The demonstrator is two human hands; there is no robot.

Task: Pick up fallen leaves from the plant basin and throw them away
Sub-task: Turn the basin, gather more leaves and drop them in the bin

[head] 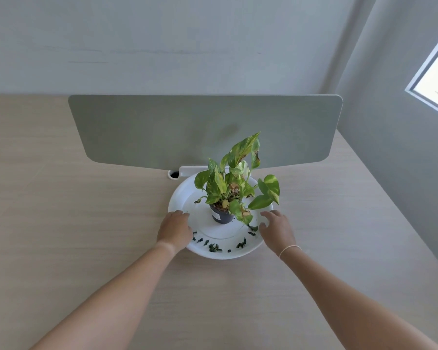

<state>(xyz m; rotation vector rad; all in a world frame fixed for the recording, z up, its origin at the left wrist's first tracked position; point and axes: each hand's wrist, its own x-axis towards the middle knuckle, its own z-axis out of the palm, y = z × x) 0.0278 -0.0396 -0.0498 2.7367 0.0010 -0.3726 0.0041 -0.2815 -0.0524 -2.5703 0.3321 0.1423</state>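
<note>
A round white basin [185,195] sits on the wooden desk, with a small dark pot [221,216] of a green and yellow leafy plant [234,183] in its middle. Several dark green fallen leaves [214,247] lie scattered along the basin's near rim. My left hand [175,228] rests on the basin's left edge, fingers curled over the rim. My right hand [277,227] hovers at the basin's right edge, fingers spread, holding nothing. Whether the left hand grips the rim or only touches it is unclear.
A grey divider panel [205,130] stands upright right behind the basin, with a white bracket and cable hole [173,174] at its base. The light wooden desk [74,223] extends left and toward me. A wall and a window [435,79] are to the right.
</note>
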